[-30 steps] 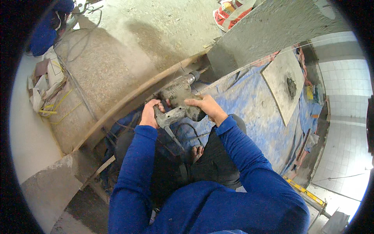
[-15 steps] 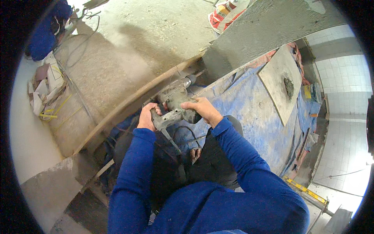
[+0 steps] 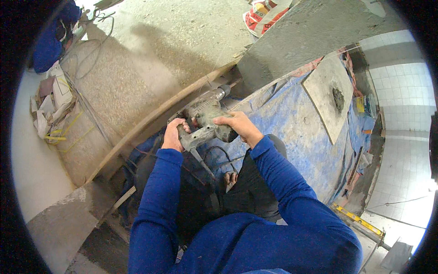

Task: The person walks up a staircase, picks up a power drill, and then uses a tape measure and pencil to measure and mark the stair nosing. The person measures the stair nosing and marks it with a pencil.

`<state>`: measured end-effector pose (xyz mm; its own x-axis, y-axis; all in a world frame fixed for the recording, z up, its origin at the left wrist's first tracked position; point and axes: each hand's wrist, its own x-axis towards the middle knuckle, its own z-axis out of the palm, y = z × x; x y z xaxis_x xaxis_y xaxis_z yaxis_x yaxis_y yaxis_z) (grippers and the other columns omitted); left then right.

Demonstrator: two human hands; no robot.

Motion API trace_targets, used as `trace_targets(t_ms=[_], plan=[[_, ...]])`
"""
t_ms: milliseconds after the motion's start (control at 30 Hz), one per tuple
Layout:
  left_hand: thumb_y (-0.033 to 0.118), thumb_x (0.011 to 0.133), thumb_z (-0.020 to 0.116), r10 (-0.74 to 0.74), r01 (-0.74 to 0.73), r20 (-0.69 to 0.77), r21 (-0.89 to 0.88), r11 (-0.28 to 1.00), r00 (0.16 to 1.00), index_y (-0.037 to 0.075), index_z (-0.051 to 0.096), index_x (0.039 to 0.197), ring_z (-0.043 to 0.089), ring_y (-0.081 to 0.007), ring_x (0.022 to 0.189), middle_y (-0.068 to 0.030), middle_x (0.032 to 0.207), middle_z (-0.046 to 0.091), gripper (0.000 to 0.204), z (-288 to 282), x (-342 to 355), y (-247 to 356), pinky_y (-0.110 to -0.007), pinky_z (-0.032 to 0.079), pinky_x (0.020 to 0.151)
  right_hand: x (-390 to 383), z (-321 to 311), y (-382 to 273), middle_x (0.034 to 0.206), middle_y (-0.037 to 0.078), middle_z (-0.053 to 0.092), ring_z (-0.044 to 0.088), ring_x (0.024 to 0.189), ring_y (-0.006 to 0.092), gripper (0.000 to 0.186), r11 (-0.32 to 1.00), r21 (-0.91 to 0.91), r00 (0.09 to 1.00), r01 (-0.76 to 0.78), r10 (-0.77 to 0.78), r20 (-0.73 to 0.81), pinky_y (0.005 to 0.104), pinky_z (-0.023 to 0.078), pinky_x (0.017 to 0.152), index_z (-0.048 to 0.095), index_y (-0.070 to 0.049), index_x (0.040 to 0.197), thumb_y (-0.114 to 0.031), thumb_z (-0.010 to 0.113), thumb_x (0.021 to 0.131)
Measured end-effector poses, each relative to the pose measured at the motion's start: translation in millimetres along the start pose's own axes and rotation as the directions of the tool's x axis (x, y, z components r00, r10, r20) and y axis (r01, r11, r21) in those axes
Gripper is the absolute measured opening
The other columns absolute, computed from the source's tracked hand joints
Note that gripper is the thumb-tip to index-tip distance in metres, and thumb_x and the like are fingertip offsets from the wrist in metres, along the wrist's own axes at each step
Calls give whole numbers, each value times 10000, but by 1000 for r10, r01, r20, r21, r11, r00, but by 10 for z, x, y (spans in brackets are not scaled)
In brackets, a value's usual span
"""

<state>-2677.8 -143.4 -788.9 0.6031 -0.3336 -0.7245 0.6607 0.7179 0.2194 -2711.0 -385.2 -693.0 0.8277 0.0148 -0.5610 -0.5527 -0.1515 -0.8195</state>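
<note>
A dusty grey rotary hammer drill (image 3: 204,111) is held over my lap, its chuck pointing away and to the right toward the recess beside a curved edge board (image 3: 182,93). My left hand (image 3: 177,132) grips its rear handle. My right hand (image 3: 239,128) is closed on the right side of its body, thumb across the top. A thin bit runs from the chuck toward the grey cement-faced slab (image 3: 283,50); its tip is hard to make out. The cord hangs below the handle above my legs and bare toes.
A blue tarp (image 3: 296,150) lies on the right under a board (image 3: 326,105) with mortar, near a tiled wall (image 3: 397,141). A yellow spirit level (image 3: 358,220) lies at lower right. Upper left are cables, scraps (image 3: 54,98) and a blue heap (image 3: 48,48); a red-white sack (image 3: 262,18) stands behind the slab.
The view has shifted slightly. My hands and the drill sit a little further left in the picture, with the same grip and much the same angle.
</note>
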Motion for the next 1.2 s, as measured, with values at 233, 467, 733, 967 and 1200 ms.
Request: trace_targets(t_ms=[233,467,733,967,1200], plan=[[42,890,601,10,-9,8,-16,1000,1000,53,531,858,553,-151,567,-44,717,565,77,63,-74,57,-276,529,507,-91,47,-144,984,104,746,693,828,159,408,1000,-15,1000,-23,23,4,295,541,748,730,68,1109,-236,803,848],[68,907,603,93,-88,-42,115,989,995,52,537,873,553,-150,601,-45,727,562,77,33,-341,166,-290,520,547,-234,196,-171,975,102,746,688,833,153,406,999,44,1000,-15,14,19,294,540,754,734,70,1095,-240,805,843],[61,909,594,54,-54,-13,37,998,998,57,536,883,563,-153,598,-53,739,574,64,80,-162,48,-293,526,538,-161,50,-168,995,117,749,700,863,162,421,999,40,1000,19,-18,-24,290,547,779,727,75,1130,-234,787,850],[53,905,589,30,-30,44,-3,1000,999,59,533,872,559,-152,599,-47,738,564,65,15,-10,-7,-286,531,541,-93,-18,-26,988,119,752,701,849,162,421,1000,8,999,-17,17,-35,290,546,771,731,78,1108,-235,800,836],[51,899,592,34,-34,12,30,999,999,49,537,872,554,-154,585,-51,718,558,61,99,-46,23,-282,530,516,-19,-34,26,901,102,759,690,781,165,447,998,5,996,62,-62,-67,310,538,726,763,74,1005,-317,824,799]])
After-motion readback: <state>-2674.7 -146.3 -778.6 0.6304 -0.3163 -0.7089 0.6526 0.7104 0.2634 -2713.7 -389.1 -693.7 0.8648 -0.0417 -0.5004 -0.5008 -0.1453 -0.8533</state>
